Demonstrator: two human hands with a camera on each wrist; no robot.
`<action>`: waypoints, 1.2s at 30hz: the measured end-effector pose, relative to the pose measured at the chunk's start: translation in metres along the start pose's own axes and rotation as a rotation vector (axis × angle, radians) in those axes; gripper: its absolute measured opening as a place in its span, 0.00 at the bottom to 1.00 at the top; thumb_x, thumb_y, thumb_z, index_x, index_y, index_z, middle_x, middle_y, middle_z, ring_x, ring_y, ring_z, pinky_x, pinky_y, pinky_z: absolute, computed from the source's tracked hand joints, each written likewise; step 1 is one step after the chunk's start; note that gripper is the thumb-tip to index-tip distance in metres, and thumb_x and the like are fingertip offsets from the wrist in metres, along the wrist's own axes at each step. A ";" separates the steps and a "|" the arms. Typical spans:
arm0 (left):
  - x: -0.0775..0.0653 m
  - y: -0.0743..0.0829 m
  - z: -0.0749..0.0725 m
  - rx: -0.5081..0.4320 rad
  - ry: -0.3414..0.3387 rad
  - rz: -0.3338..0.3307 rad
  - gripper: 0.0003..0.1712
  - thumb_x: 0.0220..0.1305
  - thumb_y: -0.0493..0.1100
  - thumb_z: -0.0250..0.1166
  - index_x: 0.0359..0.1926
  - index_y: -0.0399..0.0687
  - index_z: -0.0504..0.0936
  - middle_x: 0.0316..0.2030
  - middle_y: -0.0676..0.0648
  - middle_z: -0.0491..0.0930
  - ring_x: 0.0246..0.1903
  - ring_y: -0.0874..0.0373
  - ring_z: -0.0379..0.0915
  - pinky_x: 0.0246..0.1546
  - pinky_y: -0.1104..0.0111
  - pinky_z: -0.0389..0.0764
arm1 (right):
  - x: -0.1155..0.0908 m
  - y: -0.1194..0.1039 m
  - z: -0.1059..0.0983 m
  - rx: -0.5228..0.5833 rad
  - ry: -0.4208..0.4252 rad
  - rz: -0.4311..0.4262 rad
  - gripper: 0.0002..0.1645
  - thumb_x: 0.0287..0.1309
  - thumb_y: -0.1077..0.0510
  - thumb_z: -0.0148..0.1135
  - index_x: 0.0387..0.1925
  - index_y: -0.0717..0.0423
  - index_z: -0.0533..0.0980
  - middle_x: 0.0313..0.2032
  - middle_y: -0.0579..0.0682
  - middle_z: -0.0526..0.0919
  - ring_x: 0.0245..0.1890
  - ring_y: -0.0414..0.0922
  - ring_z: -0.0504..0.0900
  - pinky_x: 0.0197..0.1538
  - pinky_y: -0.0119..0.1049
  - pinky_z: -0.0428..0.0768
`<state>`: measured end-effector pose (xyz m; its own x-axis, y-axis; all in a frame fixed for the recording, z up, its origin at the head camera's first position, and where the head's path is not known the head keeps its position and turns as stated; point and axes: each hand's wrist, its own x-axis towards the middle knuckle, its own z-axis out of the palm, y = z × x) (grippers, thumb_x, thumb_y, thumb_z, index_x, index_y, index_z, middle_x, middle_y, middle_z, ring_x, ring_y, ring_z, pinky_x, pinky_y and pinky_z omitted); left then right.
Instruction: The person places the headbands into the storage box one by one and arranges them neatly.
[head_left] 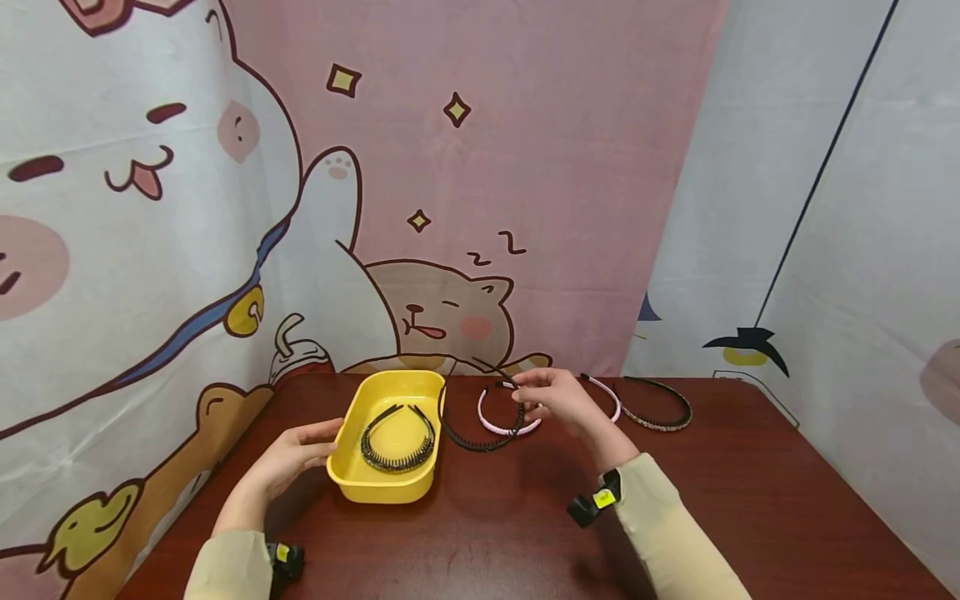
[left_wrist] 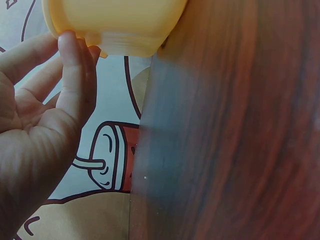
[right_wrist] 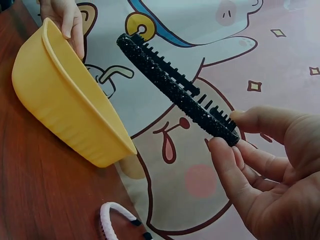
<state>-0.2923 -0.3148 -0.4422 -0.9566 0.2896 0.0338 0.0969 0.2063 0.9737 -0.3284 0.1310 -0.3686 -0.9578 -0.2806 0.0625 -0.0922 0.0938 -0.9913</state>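
Note:
A yellow plastic basin [head_left: 386, 493] stands on the table, and black toothed headbands [head_left: 397, 463] lie nested inside it. At the basin's left side my left hand [head_left: 296, 457] holds the rim, thumb and fingertips against it, as the left wrist view shows up close. My right hand [head_left: 553, 402] pinches one side of a black headband [head_left: 480, 447] between thumb and fingers, just right of the basin. In the right wrist view this headband [right_wrist: 175, 90] is raised, its outer face glittery and its inner side lined with comb teeth.
Behind the right hand a pale pink headband [head_left: 495, 431] lies on the dark wooden table [head_left: 480, 542]. Farther right are another pink headband [head_left: 613, 398] and a dark patterned one [head_left: 660, 427]. A cartoon-printed cloth [head_left: 555, 183] hangs along the table's back edge.

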 end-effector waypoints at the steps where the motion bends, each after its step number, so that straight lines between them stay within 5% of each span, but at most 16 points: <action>1: 0.000 0.000 0.000 -0.001 0.001 0.000 0.34 0.67 0.37 0.61 0.69 0.28 0.60 0.65 0.28 0.62 0.52 0.50 0.76 0.47 0.64 0.79 | 0.001 -0.001 0.002 -0.006 -0.002 -0.003 0.25 0.53 0.66 0.65 0.52 0.74 0.73 0.29 0.51 0.78 0.26 0.42 0.76 0.35 0.43 0.83; 21: 0.001 -0.001 0.000 -0.006 -0.001 -0.004 0.34 0.67 0.36 0.61 0.69 0.27 0.60 0.65 0.27 0.62 0.52 0.50 0.77 0.47 0.65 0.79 | 0.007 -0.021 0.022 0.025 -0.017 -0.031 0.23 0.53 0.68 0.64 0.51 0.74 0.74 0.33 0.51 0.78 0.27 0.43 0.77 0.32 0.37 0.83; 36: 0.001 0.000 0.000 -0.002 0.003 -0.009 0.34 0.67 0.37 0.61 0.69 0.28 0.60 0.65 0.28 0.63 0.52 0.47 0.76 0.48 0.64 0.79 | 0.027 -0.022 0.046 0.069 -0.005 0.009 0.20 0.52 0.68 0.65 0.49 0.70 0.76 0.34 0.54 0.80 0.26 0.44 0.78 0.36 0.45 0.84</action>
<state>-0.2931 -0.3146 -0.4419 -0.9583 0.2846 0.0258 0.0877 0.2069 0.9744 -0.3397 0.0777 -0.3502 -0.9571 -0.2848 0.0529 -0.0642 0.0305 -0.9975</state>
